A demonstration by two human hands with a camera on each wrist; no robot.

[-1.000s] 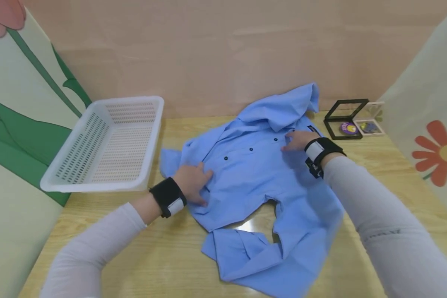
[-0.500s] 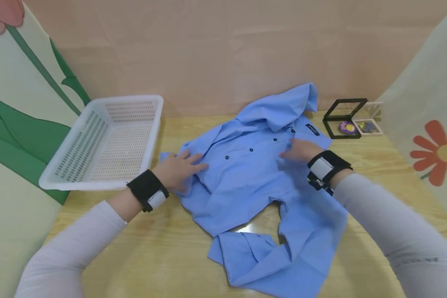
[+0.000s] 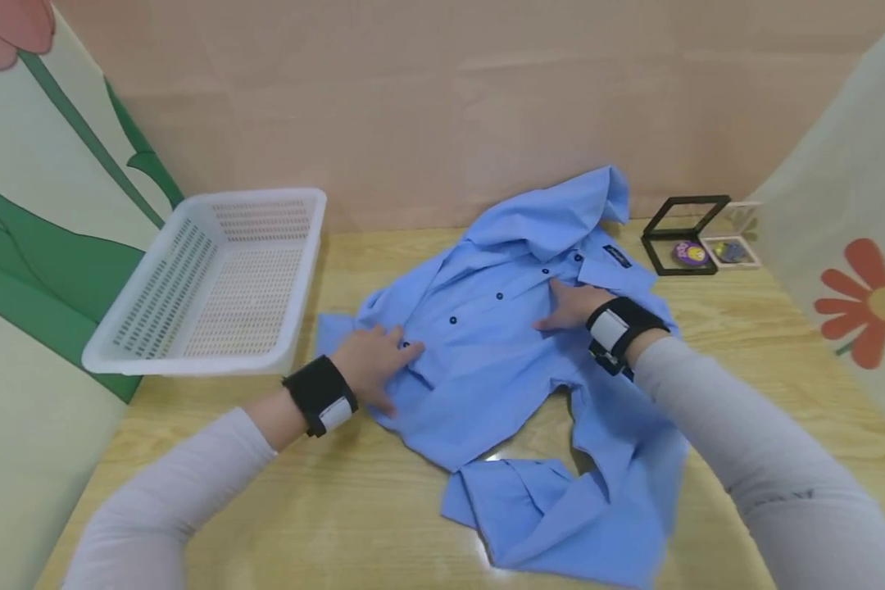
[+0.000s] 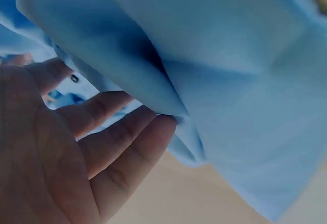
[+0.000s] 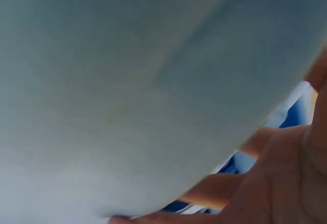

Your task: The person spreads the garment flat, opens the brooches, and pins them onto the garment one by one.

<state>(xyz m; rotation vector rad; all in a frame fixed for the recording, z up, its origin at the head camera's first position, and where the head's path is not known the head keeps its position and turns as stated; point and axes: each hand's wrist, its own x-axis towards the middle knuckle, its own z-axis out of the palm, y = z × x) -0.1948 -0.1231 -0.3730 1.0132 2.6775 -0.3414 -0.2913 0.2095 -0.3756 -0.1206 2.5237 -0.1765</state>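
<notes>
A light blue button-up shirt [image 3: 479, 377] lies spread and rumpled on the table, its collar towards the back and one sleeve bent across the front. Dark buttons [image 3: 453, 319] run in a slanting row over its chest. My left hand [image 3: 369, 365] rests on the left part of the shirt, thumb and fingers spread. In the left wrist view, its nearly straight fingers [image 4: 115, 132] touch a fold of cloth. On the chest near the dark label [image 3: 617, 256] lies my right hand [image 3: 571, 307], thumb held apart. Cloth fills most of the right wrist view, hiding its fingertips.
A white perforated plastic basket [image 3: 288, 311] stands at the left. At the back right are a black display frame [image 3: 651, 256] with a purple badge [image 3: 689, 253] and a small pale-framed case [image 3: 754, 260]. A plain backdrop [image 3: 442, 106] closes the rear of the wooden table [image 3: 265, 508].
My left hand shifted left off the chest, then came back right onto the shirt. The right hand moved slightly left. The shirt's hem and front sleeve slid to the right.
</notes>
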